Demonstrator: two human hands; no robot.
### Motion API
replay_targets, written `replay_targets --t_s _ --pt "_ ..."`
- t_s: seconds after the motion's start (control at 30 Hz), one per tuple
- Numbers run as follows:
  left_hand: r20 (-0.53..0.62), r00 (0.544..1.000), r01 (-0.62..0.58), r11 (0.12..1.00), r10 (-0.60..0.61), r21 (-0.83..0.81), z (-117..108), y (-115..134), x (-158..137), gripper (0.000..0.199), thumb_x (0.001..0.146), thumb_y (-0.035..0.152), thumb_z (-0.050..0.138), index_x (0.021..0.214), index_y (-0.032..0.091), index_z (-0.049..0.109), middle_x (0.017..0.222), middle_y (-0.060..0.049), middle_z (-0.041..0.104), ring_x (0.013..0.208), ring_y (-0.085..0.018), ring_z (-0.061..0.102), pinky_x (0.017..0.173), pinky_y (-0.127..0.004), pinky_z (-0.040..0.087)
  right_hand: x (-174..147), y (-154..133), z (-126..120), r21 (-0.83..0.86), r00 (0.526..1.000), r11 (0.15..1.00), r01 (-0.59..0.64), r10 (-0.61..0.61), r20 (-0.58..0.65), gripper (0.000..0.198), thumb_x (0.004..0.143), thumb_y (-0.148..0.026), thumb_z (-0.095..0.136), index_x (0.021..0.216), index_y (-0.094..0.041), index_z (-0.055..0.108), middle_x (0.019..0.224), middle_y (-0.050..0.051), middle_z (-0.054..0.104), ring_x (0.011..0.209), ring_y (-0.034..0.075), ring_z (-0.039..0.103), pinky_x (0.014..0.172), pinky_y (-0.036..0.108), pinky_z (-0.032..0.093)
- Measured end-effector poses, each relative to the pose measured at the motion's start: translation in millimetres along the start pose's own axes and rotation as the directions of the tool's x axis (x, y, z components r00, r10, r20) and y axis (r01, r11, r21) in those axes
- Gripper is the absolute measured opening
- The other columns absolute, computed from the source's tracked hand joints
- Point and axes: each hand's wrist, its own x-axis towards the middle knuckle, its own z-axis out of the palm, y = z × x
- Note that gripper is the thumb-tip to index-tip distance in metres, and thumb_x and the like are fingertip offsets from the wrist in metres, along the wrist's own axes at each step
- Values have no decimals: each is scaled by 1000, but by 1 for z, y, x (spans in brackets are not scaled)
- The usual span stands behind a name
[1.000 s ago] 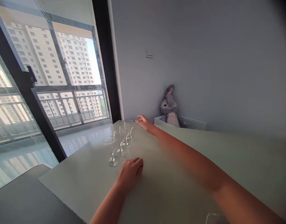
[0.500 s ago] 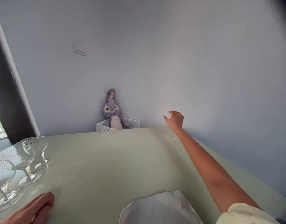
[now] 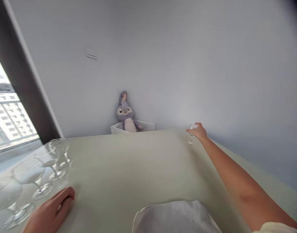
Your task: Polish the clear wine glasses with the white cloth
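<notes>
At the far right of the table, my right hand [image 3: 199, 132] is closed around the bowl of a small stemmed glass [image 3: 191, 141], thumb on one side and fingers on the other. The glass stands upright, its foot at the tabletop. My left hand [image 3: 50, 212] rests on the table at lower left, fingers curled together, with nothing visible in it. Beside it, several clear stemmed glasses [image 3: 43, 191] stand upright in a row along the left. A grey cloth [image 3: 175, 216] lies at the near edge, partly cut off by the frame.
The pale green table [image 3: 119, 168] reaches back to grey walls. Behind its far edge, a purple plush toy [image 3: 125, 113] sits in a white perforated basket [image 3: 148, 126]. A window [image 3: 10, 113] with a dark frame is on the left.
My right hand has come down and closed around the far glass. The view has turned left, bringing more of the glass row and window into sight. My left hand stays curled on the table.
</notes>
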Motion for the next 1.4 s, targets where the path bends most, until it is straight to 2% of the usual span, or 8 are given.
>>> replay_targets --t_s 0.07,0.17,0.27,0.5,0.67,0.9,1.23,1.4 --pt "119 993 -11 1000 8 22 -9 10 -1 21 81 38 37 75 26 53 75 5 63 65 -15 57 62 -23 41 -12 -11 17 76 1000 997 12 -12 -2 76 58 -39 73 123 -20 38 105 13 62 98 30 58 79 40 44" --pt "141 990 -15 1000 12 25 -16 21 -3 22 85 32 31 75 24 49 74 5 61 65 -14 56 62 -22 39 -39 -44 56 216 996 974 73 -83 35 69 63 -42 69 120 -21 37 110 13 60 98 28 57 80 40 43" --pt "140 990 -22 1000 21 8 -18 24 -5 22 85 26 30 74 23 47 73 5 60 63 -12 53 60 -22 37 -77 -99 104 375 967 913 163 -223 123 61 66 -47 65 116 -22 39 110 12 59 94 24 59 76 35 45" --pt "98 994 -34 998 38 -49 -14 23 -6 20 83 19 31 72 22 48 70 4 57 60 -12 48 58 -23 33 -204 -247 213 634 782 755 165 -492 383 51 76 -41 64 117 -21 44 107 5 59 86 17 60 74 32 49" --pt "95 995 -22 998 27 -61 -14 27 -6 20 82 15 31 71 21 47 71 3 57 61 -12 49 58 -23 31 -287 -311 264 687 669 724 55 -538 513 34 89 -32 53 119 -17 50 112 9 56 91 18 59 76 37 51" --pt "98 995 -8 999 12 -50 -12 28 -7 19 80 13 32 68 21 44 70 3 57 60 -12 48 57 -24 27 -340 -348 295 704 610 710 -26 -547 574 32 89 -30 53 119 -17 51 117 9 55 96 19 58 80 39 51" --pt "78 997 -22 999 26 -41 -9 28 -7 17 77 9 35 66 20 43 66 3 55 57 -11 45 55 -24 25 -354 -370 317 727 602 675 -126 -531 597 31 89 -31 53 116 -16 53 115 9 56 96 19 58 81 40 50" --pt "83 996 -17 999 21 -49 -10 28 -7 17 76 10 35 66 20 42 66 3 55 57 -11 44 55 -24 24 -360 -375 320 740 624 646 -188 -503 598 33 89 -31 54 117 -15 52 117 9 55 99 21 57 83 42 49"
